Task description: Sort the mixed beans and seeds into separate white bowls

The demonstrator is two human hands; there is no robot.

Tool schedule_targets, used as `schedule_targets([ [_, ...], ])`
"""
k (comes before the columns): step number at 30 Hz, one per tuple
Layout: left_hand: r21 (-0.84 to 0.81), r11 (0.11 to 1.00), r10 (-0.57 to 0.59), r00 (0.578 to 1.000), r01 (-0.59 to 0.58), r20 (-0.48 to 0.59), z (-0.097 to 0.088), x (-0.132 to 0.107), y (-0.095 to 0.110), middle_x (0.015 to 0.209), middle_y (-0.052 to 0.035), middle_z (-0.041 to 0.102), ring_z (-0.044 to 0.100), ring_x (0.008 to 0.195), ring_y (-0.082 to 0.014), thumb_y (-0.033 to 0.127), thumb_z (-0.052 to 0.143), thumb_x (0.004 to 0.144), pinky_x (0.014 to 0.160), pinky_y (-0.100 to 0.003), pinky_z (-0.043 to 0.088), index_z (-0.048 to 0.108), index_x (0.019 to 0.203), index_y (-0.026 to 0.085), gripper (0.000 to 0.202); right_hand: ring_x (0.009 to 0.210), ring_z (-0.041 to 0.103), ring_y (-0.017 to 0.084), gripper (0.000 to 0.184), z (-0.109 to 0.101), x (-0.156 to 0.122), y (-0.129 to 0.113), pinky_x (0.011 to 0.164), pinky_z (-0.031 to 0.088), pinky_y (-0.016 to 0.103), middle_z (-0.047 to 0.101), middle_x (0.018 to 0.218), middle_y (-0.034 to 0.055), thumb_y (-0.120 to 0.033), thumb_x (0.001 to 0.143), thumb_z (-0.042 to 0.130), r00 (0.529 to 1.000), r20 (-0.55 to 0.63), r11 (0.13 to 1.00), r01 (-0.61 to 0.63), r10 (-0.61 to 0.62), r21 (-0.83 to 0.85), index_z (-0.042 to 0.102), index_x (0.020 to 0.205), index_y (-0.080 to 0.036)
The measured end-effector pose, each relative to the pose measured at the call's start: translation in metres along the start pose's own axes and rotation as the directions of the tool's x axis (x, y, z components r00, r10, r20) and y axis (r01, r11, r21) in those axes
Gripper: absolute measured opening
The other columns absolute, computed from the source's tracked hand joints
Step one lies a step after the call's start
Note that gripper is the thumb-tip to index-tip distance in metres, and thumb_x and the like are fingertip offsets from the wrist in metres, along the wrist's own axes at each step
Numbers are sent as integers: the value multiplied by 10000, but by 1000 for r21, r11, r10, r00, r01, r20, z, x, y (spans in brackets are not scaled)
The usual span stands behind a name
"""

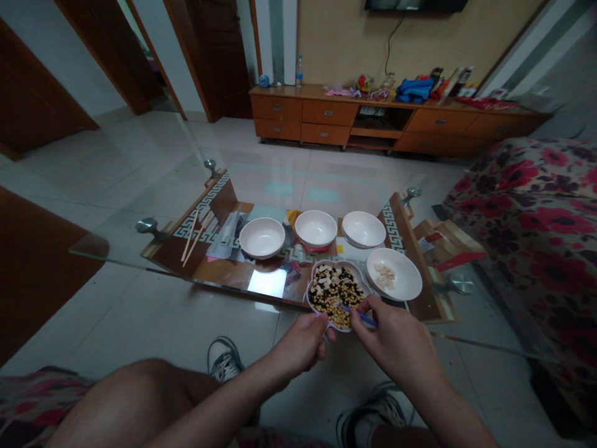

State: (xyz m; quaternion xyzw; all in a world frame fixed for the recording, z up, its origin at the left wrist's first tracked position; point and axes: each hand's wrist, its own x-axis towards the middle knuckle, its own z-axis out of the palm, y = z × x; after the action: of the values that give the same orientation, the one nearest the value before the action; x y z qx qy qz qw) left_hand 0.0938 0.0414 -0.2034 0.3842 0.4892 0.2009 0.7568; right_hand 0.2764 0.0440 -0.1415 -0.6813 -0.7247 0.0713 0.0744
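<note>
Head view: left hand (298, 345) clamped on near rim of lobed dish (321, 262), mixed beans (333, 292) inside. Right hand (392, 342) pinching blue stick (359, 315), long axis running left from fingers into dish. Dish between hands, above near edge of glass table (116, 246). White bowls (262, 238): four, one holding pale pieces (383, 277). Wooden chopsticks (196, 235): one pair.

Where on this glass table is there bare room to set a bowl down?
Bare glass lies beyond the three white bowls and left of the wooden chopsticks. It is crowded at the near right, where the scalloped dish in the left hand almost touches the white bowl of pale pieces.
</note>
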Motion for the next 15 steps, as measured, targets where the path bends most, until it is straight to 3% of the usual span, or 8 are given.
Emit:
schedule_targets([
  [7,-7,1000,-3,1000,3,2,0,-3,1,449,81,408,216,338,-70,675,337,893,376,-197,164,532,849,201,515,597,683,209,240,1,-2,0,502,298,261,703,661,0,-446,907,503,999,3,999,36,-36,30,619,812,-258],
  [15,-11,1000,10,1000,-10,3,0,-1,-1,433,80,399,219,326,-74,675,336,889,357,-198,169,533,829,203,515,548,661,172,295,-4,1,8,492,330,261,702,643,5,-469,919,479,984,-170,996,57,-45,68,647,826,-244],
])
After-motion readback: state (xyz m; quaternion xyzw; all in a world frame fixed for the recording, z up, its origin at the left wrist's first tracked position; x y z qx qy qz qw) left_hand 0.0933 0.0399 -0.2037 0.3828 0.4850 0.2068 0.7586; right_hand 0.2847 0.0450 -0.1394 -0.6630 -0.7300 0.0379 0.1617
